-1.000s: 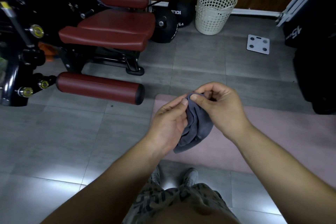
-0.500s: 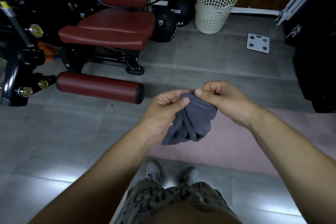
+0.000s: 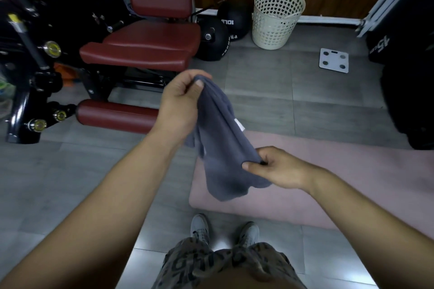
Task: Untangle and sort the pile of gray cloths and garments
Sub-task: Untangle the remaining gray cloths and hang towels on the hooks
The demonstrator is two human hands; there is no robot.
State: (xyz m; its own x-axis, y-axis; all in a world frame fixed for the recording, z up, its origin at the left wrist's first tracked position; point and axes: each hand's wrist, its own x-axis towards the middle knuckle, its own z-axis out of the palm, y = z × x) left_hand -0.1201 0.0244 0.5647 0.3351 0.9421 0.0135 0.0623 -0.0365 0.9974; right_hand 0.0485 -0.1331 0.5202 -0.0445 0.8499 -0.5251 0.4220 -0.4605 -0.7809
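Gray cloth (image 3: 220, 138) is held mid-air over the pink mat (image 3: 328, 183), long axis far-left to near-right. Left hand (image 3: 180, 103) pinches the far end, right hand (image 3: 279, 166) pinches the near end. Slack hangs below.

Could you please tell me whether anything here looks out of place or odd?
Nothing is spilled or damaged. Only the cloth looks untidy: it hangs bunched and twisted between the left hand, gripping its top, and the right hand, pinching a lower edge, with a white tag showing.
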